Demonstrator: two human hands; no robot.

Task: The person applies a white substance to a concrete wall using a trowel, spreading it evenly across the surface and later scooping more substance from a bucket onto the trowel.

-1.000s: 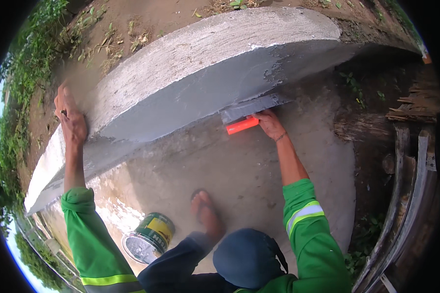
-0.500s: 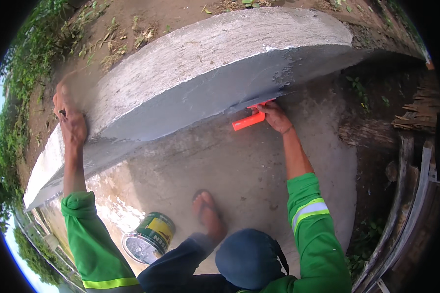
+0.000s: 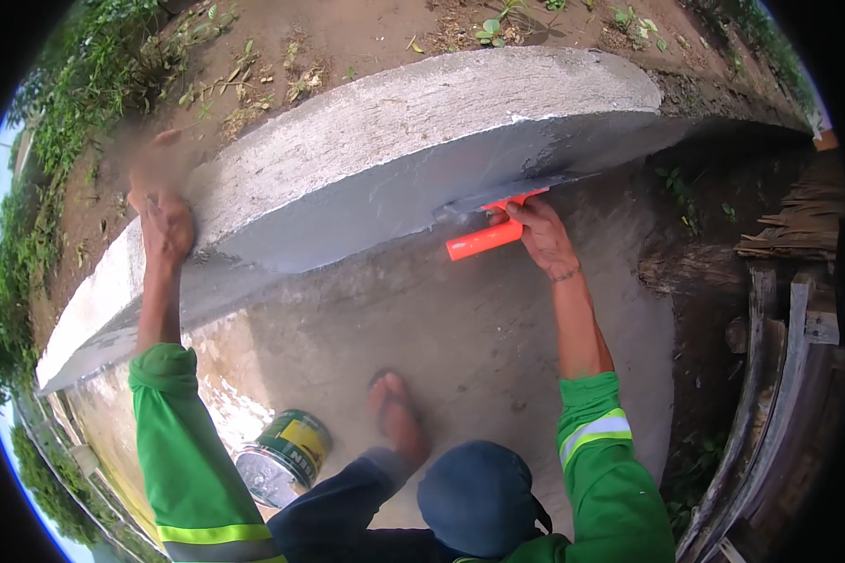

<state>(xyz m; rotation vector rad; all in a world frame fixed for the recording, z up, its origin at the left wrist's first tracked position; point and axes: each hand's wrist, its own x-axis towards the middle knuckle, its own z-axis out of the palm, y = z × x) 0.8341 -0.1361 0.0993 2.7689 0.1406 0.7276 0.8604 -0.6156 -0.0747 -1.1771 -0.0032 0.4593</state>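
Observation:
My right hand (image 3: 542,235) is closed around a plastering trowel (image 3: 486,241) with a bright orange handle. The trowel's blade lies against the grey, wet-looking side face of a low curved wall (image 3: 347,220), near the lower edge of that face. My left hand (image 3: 167,225) leans on the wall's pale, rough top (image 3: 422,98), toward its left end. Its fingers reach outward over the top; a hazy smear covers part of them, and I see nothing held in it.
A green and yellow bucket (image 3: 286,455) with greyish contents stands by my leg at lower left. My sandalled foot (image 3: 396,413) is on the concrete floor (image 3: 347,328). Weathered timber (image 3: 770,403) lies along the right; soil and plants (image 3: 94,94) border the wall's far side.
The trowel has shifted slightly up the side face, with its blade showing more. My left hand stays on the wall top. The whole view has shifted a little.

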